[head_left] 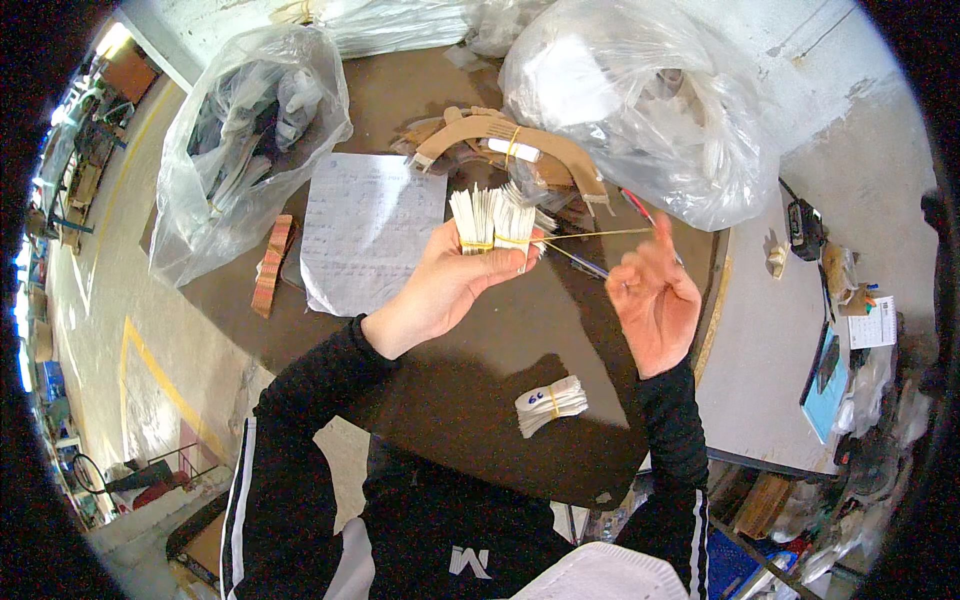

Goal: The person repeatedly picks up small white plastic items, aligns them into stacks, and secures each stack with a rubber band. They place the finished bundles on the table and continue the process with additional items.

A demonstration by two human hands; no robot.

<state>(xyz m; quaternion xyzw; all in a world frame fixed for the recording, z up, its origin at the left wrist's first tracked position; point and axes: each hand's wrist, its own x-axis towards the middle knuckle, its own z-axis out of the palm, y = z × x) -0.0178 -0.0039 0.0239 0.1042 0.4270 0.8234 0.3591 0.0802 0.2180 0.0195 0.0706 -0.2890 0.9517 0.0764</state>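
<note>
My left hand [435,290] is closed round two side-by-side bundles of white paper slips [478,215], which stand upright with their ends fanned out. A yellowish rubber band [600,234] runs taut from the bundles to my right hand [655,310]. It loops over a raised finger of that hand, while the other fingers curl in. Nearer to me on the brown table [470,370] lies another banded bundle of white slips [552,405] with a handwritten mark.
A handwritten sheet [370,235] and an orange striped strip [272,265] lie at the left. Clear plastic bags stand far left [255,140] and far right [640,110]. Curved cardboard [500,130] lies between them. Pens lie behind my right hand. A side table [765,350] holds a blue clipboard [822,385].
</note>
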